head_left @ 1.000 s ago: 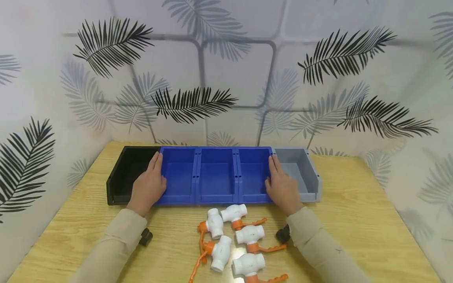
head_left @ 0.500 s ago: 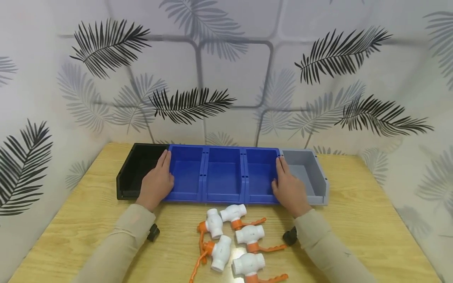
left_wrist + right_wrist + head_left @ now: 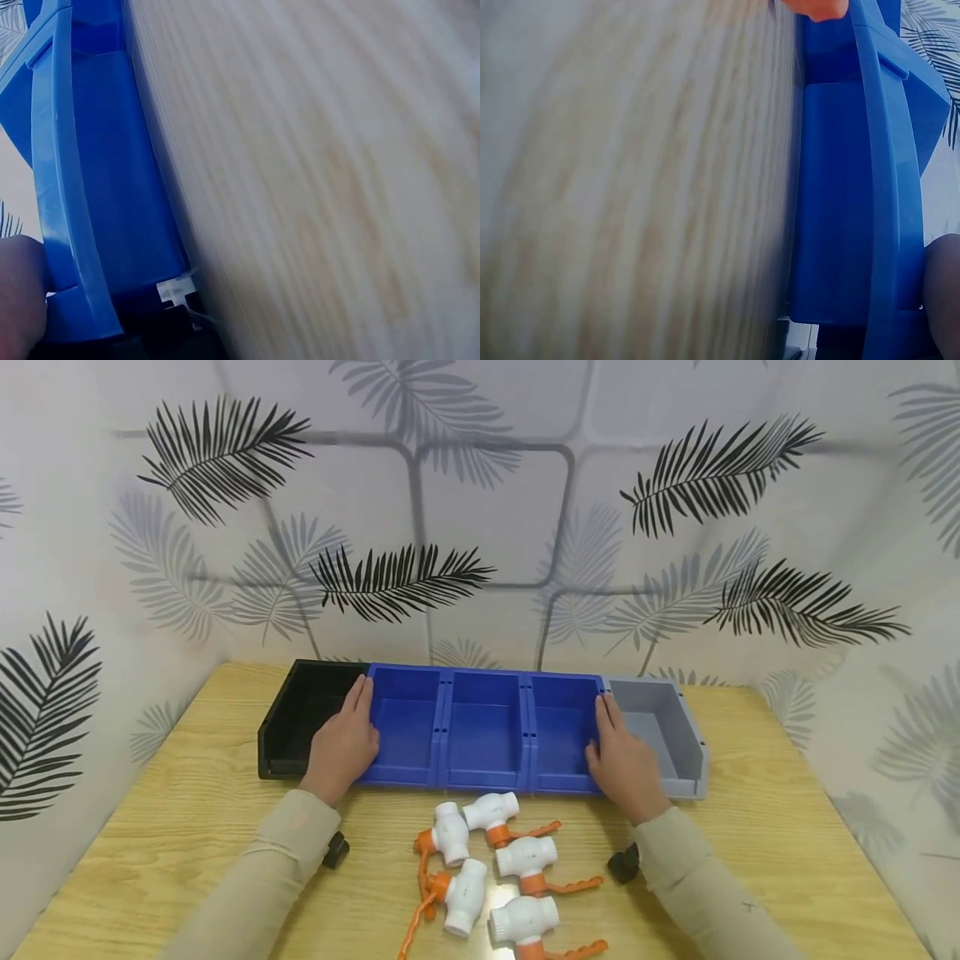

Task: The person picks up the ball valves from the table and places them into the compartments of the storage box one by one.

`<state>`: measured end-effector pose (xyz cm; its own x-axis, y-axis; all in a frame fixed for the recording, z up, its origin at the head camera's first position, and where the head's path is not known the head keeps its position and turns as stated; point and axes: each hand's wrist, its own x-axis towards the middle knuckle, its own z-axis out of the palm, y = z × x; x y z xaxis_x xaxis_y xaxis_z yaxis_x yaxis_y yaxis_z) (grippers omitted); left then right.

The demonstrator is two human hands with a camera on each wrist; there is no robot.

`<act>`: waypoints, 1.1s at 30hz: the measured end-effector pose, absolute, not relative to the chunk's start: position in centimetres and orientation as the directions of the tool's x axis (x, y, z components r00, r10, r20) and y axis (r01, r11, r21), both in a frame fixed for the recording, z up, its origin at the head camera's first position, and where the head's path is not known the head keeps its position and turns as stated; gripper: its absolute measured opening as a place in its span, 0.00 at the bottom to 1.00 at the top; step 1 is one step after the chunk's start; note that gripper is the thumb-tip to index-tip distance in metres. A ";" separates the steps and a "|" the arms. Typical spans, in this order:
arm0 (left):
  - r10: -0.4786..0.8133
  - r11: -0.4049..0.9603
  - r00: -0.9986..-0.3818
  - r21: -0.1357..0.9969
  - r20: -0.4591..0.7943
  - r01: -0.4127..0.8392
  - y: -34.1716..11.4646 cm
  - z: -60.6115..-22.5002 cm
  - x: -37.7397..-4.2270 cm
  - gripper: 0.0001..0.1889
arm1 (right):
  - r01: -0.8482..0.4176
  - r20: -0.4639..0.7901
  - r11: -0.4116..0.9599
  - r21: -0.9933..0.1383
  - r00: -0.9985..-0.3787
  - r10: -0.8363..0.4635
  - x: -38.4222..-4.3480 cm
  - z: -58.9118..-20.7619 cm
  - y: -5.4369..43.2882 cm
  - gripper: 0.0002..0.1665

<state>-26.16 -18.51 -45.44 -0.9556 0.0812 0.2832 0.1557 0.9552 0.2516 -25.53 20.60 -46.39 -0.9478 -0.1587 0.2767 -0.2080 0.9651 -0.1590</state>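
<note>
While the left hand (image 3: 343,750) and right hand (image 3: 626,767) rest on the bin row (image 3: 483,779), five white orange-handled valves (image 3: 527,857) sit in front on the bench (image 3: 772,810).
Visible fingers are pretty much straight: left ones along where the black bin (image 3: 283,768) meets blue, right ones where blue meets the grey bin (image 3: 688,739).

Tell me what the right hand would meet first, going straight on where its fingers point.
Probably the rear rim of the rightmost blue bin, near the gray bin, with the patterned wall beyond. Depth is unclear, so the right hand might pass over that rim.
</note>
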 end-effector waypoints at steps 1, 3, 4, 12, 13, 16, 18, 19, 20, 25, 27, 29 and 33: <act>0.082 0.955 -0.955 0.252 0.286 0.157 -18.4 -45.5 -26.1 0.36 | -0.206 0.277 0.965 -0.161 -0.948 -0.156 -25.5 -46.4 20.7 0.43; 0.082 0.956 -0.953 0.249 0.292 0.159 -18.3 -45.5 -26.0 0.36 | -0.201 0.280 0.966 -0.162 -0.948 -0.151 -25.5 -46.5 20.8 0.43; 0.082 0.956 -0.952 0.246 0.295 0.159 -18.2 -45.5 -26.0 0.36 | -0.199 0.281 0.967 -0.161 -0.948 -0.149 -25.5 -46.6 20.8 0.43; 0.076 0.959 -0.949 0.238 0.306 0.154 -18.3 -45.4 -25.5 0.36 | -0.190 0.286 0.967 -0.168 -0.949 -0.137 -25.5 -46.5 20.6 0.42; 0.075 0.959 -0.950 0.240 0.303 0.152 -18.2 -45.3 -25.5 0.36 | -0.189 0.285 0.967 -0.169 -0.949 -0.136 -25.5 -46.5 20.6 0.42; 0.071 0.960 -0.953 0.241 0.295 0.146 -18.2 -45.3 -25.4 0.36 | -0.192 0.289 0.967 -0.168 -0.947 -0.139 -25.5 -46.5 20.7 0.42; 0.071 0.958 -0.953 0.245 0.294 0.147 -18.1 -45.3 -25.3 0.36 | -0.203 0.302 0.964 -0.171 -0.942 -0.145 -25.5 -46.4 20.8 0.42; 0.071 0.958 -0.953 0.246 0.294 0.148 -18.0 -45.3 -25.3 0.36 | -0.207 0.308 0.963 -0.173 -0.940 -0.147 -25.5 -46.4 20.9 0.42; 0.071 0.957 -0.952 0.248 0.296 0.149 -17.9 -45.3 -25.2 0.36 | -0.211 0.315 0.962 -0.171 -0.937 -0.149 -25.5 -46.4 21.0 0.42; 0.071 0.956 -0.950 0.251 0.305 0.153 -17.7 -45.3 -25.0 0.35 | -0.220 0.323 0.961 -0.165 -0.933 -0.158 -25.5 -46.3 21.3 0.42; 0.072 0.955 -0.950 0.253 0.303 0.153 -17.6 -45.4 -24.9 0.35 | -0.221 0.324 0.962 -0.161 -0.932 -0.161 -25.5 -46.3 21.3 0.42; 0.075 0.955 -0.950 0.251 0.303 0.156 -17.7 -45.4 -24.9 0.34 | -0.224 0.332 0.962 -0.159 -0.929 -0.162 -25.5 -46.3 21.3 0.41; 0.084 0.951 -0.949 0.259 0.303 0.167 -17.8 -45.5 -24.8 0.34 | -0.243 0.351 0.959 -0.149 -0.919 -0.178 -25.4 -46.5 21.4 0.41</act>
